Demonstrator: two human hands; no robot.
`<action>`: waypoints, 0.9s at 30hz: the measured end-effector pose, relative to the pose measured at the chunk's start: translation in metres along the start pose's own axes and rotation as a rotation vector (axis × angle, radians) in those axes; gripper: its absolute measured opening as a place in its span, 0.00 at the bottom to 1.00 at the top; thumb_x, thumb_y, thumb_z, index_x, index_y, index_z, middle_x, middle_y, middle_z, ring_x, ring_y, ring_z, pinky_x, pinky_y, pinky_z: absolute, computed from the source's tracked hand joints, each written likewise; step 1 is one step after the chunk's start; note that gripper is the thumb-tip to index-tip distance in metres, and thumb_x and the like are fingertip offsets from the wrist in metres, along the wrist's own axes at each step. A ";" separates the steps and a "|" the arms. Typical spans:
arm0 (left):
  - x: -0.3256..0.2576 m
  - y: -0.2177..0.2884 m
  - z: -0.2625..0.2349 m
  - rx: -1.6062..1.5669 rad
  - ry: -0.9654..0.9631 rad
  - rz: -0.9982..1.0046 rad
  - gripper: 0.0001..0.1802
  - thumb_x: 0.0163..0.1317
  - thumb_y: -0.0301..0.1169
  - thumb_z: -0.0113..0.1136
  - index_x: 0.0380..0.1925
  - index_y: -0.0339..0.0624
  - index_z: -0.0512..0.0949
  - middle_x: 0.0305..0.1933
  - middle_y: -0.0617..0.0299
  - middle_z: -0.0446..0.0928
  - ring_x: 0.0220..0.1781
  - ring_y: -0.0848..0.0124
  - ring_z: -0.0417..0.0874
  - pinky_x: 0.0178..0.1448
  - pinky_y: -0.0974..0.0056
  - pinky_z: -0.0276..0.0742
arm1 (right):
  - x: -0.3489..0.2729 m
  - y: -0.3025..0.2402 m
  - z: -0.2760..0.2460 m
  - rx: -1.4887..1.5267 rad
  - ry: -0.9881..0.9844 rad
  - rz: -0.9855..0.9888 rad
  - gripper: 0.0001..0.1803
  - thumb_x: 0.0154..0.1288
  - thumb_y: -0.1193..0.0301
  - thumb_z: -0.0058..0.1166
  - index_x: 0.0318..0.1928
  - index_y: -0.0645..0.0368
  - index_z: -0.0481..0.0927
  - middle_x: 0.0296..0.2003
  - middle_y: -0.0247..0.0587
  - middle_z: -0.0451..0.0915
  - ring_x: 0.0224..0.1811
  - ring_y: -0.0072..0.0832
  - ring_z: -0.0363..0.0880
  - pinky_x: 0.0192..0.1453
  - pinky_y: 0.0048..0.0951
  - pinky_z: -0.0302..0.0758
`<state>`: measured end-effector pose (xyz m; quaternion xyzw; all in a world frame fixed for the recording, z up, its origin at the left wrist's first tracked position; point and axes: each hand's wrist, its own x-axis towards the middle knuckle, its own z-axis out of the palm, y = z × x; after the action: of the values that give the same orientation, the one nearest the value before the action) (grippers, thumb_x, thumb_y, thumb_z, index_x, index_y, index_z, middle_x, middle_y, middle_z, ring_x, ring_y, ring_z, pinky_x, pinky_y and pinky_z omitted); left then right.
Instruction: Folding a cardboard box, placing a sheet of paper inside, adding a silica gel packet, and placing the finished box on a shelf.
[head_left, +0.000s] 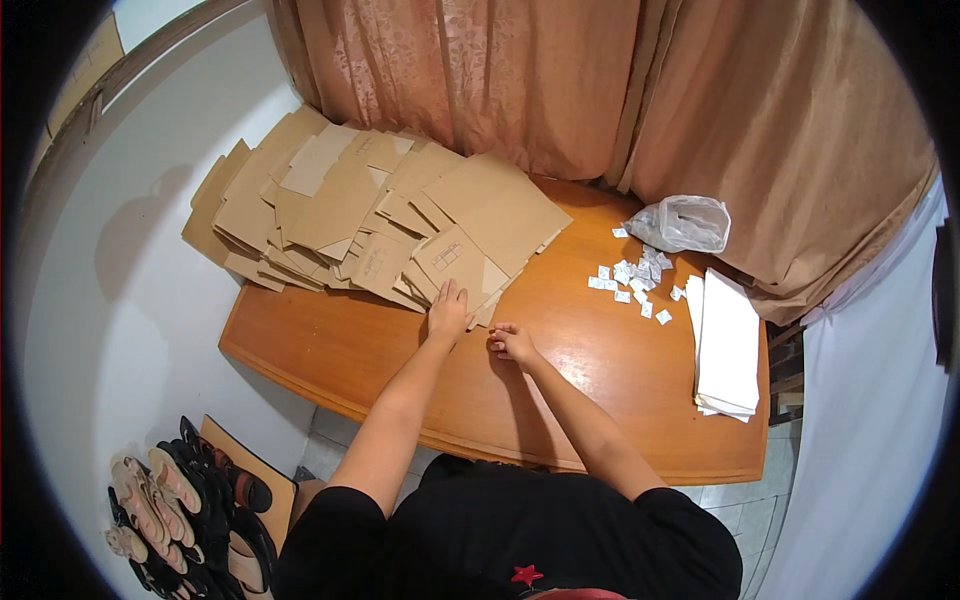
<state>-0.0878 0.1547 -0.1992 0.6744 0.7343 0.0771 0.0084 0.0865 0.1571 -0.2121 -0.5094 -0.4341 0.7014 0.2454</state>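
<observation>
My left hand (448,312) lies with fingers stretched out on the near edge of a small flattened cardboard box (455,258), brown with a printed mark. That box rests at the front right of a wide, overlapping pile of flattened cardboard boxes (330,205). Just to the right, my right hand (514,343) hovers over or touches the table near the box's corner. Its fingers are curled together, and whatever they may hold is too small to make out.
On the wooden table (600,380), small white square packets (640,275) lie scattered beside an opened grey plastic bag (685,224). A stack of white paper sheets (726,345) sits at the right end. Brown curtains (470,80) hang behind. Shoes (165,500) stand at the lower left.
</observation>
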 end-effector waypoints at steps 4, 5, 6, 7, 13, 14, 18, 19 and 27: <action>0.003 0.008 0.012 0.196 0.093 0.090 0.28 0.53 0.43 0.58 0.50 0.37 0.69 0.59 0.46 0.64 0.65 0.53 0.60 0.66 0.57 0.58 | 0.001 -0.003 -0.014 0.103 0.036 -0.036 0.13 0.61 0.70 0.47 0.47 0.57 0.69 0.34 0.33 0.77 0.26 0.21 0.75 0.30 0.24 0.71; 0.004 0.009 0.013 0.197 0.086 0.086 0.28 0.53 0.43 0.58 0.50 0.37 0.69 0.59 0.46 0.64 0.65 0.53 0.60 0.66 0.57 0.58 | 0.001 -0.004 -0.016 0.103 0.032 -0.029 0.13 0.61 0.70 0.47 0.47 0.57 0.69 0.34 0.33 0.77 0.26 0.21 0.75 0.30 0.24 0.71; 0.005 0.009 0.013 0.233 0.139 0.112 0.24 0.54 0.42 0.56 0.46 0.37 0.71 0.56 0.46 0.67 0.62 0.54 0.64 0.62 0.57 0.63 | 0.001 -0.004 -0.016 0.104 0.050 -0.042 0.13 0.63 0.71 0.46 0.48 0.57 0.69 0.34 0.34 0.77 0.27 0.21 0.76 0.30 0.24 0.72; 0.006 0.010 0.010 0.268 0.194 0.141 0.21 0.56 0.41 0.55 0.43 0.36 0.73 0.53 0.46 0.70 0.59 0.54 0.67 0.58 0.57 0.68 | 0.002 -0.005 -0.018 0.104 0.071 -0.056 0.12 0.64 0.72 0.45 0.48 0.57 0.68 0.33 0.34 0.77 0.28 0.21 0.76 0.31 0.24 0.74; 0.010 0.015 -0.051 -0.357 0.247 -0.254 0.13 0.62 0.35 0.45 0.29 0.36 0.73 0.29 0.45 0.77 0.32 0.51 0.78 0.33 0.52 0.75 | -0.014 -0.014 -0.024 0.464 0.325 -0.239 0.11 0.63 0.75 0.43 0.46 0.57 0.69 0.31 0.35 0.74 0.27 0.22 0.75 0.27 0.22 0.72; 0.010 0.013 -0.056 -0.355 0.242 -0.252 0.13 0.62 0.35 0.45 0.29 0.36 0.73 0.29 0.45 0.77 0.32 0.51 0.78 0.33 0.52 0.75 | -0.018 -0.015 -0.025 0.556 0.384 -0.265 0.10 0.63 0.75 0.44 0.46 0.57 0.69 0.32 0.35 0.73 0.27 0.22 0.75 0.27 0.22 0.71; 0.013 0.008 -0.081 -0.622 0.689 -0.209 0.11 0.63 0.31 0.45 0.27 0.35 0.71 0.21 0.45 0.74 0.25 0.48 0.75 0.29 0.51 0.69 | -0.023 -0.014 -0.029 0.489 0.468 -0.302 0.10 0.62 0.74 0.45 0.45 0.55 0.69 0.31 0.34 0.73 0.27 0.22 0.74 0.26 0.20 0.70; 0.012 0.009 -0.089 -0.691 0.837 -0.173 0.10 0.62 0.30 0.45 0.26 0.34 0.70 0.21 0.46 0.73 0.24 0.48 0.75 0.27 0.52 0.68 | -0.019 -0.010 -0.033 0.435 0.490 -0.339 0.13 0.62 0.71 0.47 0.47 0.54 0.68 0.34 0.35 0.73 0.31 0.23 0.74 0.27 0.23 0.70; -0.005 0.032 -0.181 -0.928 1.132 -0.030 0.11 0.64 0.31 0.45 0.26 0.36 0.69 0.16 0.55 0.67 0.17 0.59 0.70 0.23 0.61 0.63 | -0.069 -0.033 -0.016 0.490 0.592 -0.264 0.45 0.54 0.53 0.58 0.65 0.51 0.47 0.60 0.45 0.56 0.57 0.39 0.60 0.47 0.45 0.68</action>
<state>-0.0766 0.1337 -0.0169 0.4483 0.5270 0.7169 -0.0864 0.1235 0.1251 -0.1511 -0.5557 -0.2263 0.5694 0.5619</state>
